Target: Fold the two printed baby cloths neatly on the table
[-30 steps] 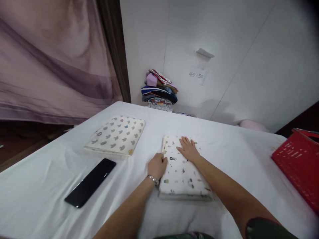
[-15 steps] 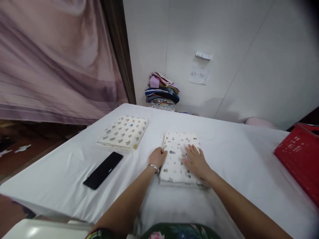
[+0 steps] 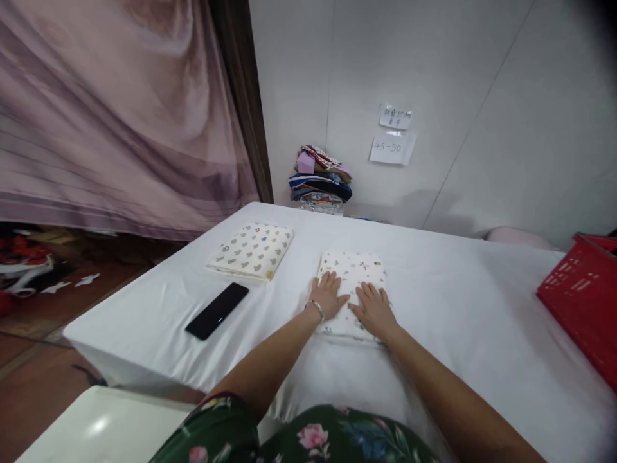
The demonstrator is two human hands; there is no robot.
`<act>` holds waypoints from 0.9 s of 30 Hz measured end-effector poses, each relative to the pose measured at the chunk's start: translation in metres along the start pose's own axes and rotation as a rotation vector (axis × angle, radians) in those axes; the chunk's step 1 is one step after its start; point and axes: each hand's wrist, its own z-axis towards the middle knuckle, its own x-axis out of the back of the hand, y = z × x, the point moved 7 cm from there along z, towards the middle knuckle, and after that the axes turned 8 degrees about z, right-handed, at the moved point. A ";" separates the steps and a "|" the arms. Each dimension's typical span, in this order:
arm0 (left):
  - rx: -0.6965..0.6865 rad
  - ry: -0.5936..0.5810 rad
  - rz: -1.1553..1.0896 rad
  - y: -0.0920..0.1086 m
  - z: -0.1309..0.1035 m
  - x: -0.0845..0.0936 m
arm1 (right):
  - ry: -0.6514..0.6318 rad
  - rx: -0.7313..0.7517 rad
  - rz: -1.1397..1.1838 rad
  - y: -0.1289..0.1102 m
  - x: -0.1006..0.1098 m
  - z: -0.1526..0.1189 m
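Folded cloth with small scattered prints (image 3: 351,263) lies flat on the white-covered table (image 3: 448,321) in front of us, just beside neither the dark phone (image 3: 216,311) nor the dotted folded cloth (image 3: 255,249), both of which sit off to our left. We have our left hand (image 3: 328,297) on its left part and our right hand (image 3: 376,312) on its right part, palms down, fingers spread and pinching nothing, thumbs pointing toward each other.

The step in hand looks to us like pressing and smoothing the fold. To do it well, we should keep the pressure light and even under both palms, and sweep outward from the middle so that creases leave by the edges. If we push too hard in one direction, the upper layers could slide over the lower ones and spoil the alignment. We do best to finish along the near edge, where the layers show, squaring them gently with our fingertips.
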 end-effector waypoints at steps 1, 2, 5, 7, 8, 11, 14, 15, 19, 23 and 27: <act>0.004 -0.009 -0.010 -0.001 0.001 -0.001 | 0.001 -0.001 0.006 0.000 0.001 0.001; 0.009 -0.019 -0.029 -0.002 0.003 0.000 | -0.003 -0.006 0.018 0.000 0.003 0.002; 0.045 -0.056 -0.177 -0.010 0.006 0.006 | -0.037 -0.027 0.132 0.006 0.011 0.002; 0.059 0.002 -0.317 -0.019 0.000 0.017 | 0.018 -0.029 0.253 0.013 0.024 -0.005; 0.037 0.062 -0.368 -0.023 -0.007 0.024 | 0.077 -0.014 0.310 0.016 0.033 -0.012; -0.121 0.234 -0.416 -0.030 -0.045 0.041 | 0.211 0.094 0.425 0.023 0.055 -0.045; -0.256 0.249 -0.351 -0.029 -0.086 0.041 | 0.215 0.202 0.421 0.026 0.057 -0.080; -0.275 0.236 -0.316 -0.028 -0.096 0.039 | 0.207 0.218 0.401 0.027 0.054 -0.089; -0.252 0.220 -0.202 -0.028 -0.112 0.030 | 0.176 0.216 0.304 0.030 0.039 -0.106; -0.246 0.262 -0.185 -0.025 -0.111 0.028 | 0.153 0.196 0.214 0.030 0.032 -0.106; -0.242 0.283 -0.149 -0.023 -0.111 0.027 | 0.170 0.123 0.146 0.030 0.031 -0.106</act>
